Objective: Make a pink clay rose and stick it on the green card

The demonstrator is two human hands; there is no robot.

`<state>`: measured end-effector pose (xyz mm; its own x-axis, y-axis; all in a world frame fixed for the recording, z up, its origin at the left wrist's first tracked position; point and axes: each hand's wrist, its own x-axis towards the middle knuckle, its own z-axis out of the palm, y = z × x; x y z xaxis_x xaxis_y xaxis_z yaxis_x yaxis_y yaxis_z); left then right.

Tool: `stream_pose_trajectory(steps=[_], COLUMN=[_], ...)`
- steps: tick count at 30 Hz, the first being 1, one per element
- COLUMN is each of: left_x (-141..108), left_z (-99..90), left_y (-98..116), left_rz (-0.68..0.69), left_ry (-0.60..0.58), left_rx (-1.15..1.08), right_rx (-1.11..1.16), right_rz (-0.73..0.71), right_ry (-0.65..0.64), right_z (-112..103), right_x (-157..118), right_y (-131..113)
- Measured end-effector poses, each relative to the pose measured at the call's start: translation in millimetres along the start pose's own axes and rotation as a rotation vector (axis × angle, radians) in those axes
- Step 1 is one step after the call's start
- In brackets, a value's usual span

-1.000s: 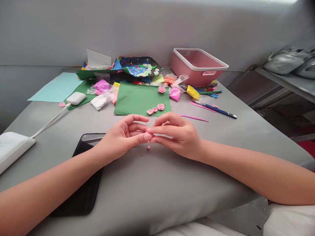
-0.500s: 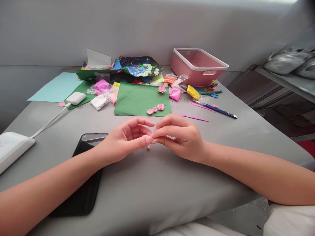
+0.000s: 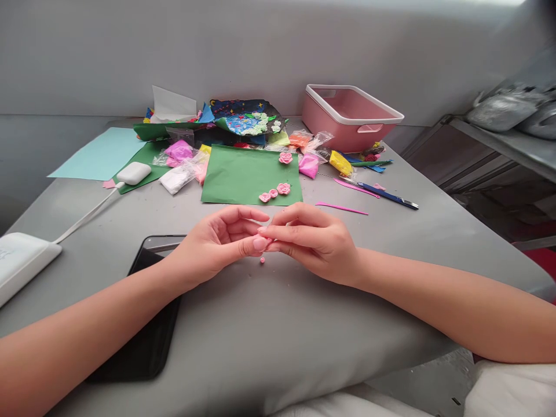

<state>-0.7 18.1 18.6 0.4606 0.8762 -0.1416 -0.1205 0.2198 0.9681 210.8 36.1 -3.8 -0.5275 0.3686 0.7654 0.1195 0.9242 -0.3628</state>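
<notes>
Between my two hands, over the near middle of the table, is a small piece of pink clay (image 3: 268, 238), mostly hidden by the fingertips. My left hand (image 3: 228, 237) pinches it at thumb and fingers, its index finger arched above. Thumb and fingers of my right hand (image 3: 315, 237) press on it from the other side. Just below the fingertips a tiny pink clay ball (image 3: 262, 260) lies on the table. Beyond the hands, pink clay roses (image 3: 284, 189) sit along the right side of a green sheet (image 3: 243, 174).
A black phone (image 3: 147, 341) lies under my left forearm, near a white power bank (image 3: 26, 260) with a cable. Pink tools (image 3: 343, 208) and a blue-handled craft knife (image 3: 391, 197) lie to the right. Clay bags (image 3: 309, 165) and a pink basket (image 3: 356, 130) stand behind.
My right fingertips have shifted slightly left over my left thumb. More of the pink clay shows between the fingers. The roses and the tiny ball have stayed put.
</notes>
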Motion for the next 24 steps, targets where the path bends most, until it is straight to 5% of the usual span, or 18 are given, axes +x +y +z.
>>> stream_pose_trajectory(steps=[24], left_x=[-3.2], left_z=[1.3], left_y=[4.4], left_rz=[-0.027], left_ry=[0.000], left_rx=[0.059], right_rx=[-0.030], right_rz=[0.029], right_ry=[0.023], right_z=[-0.5], right_x=[2.5], right_y=[-9.0])
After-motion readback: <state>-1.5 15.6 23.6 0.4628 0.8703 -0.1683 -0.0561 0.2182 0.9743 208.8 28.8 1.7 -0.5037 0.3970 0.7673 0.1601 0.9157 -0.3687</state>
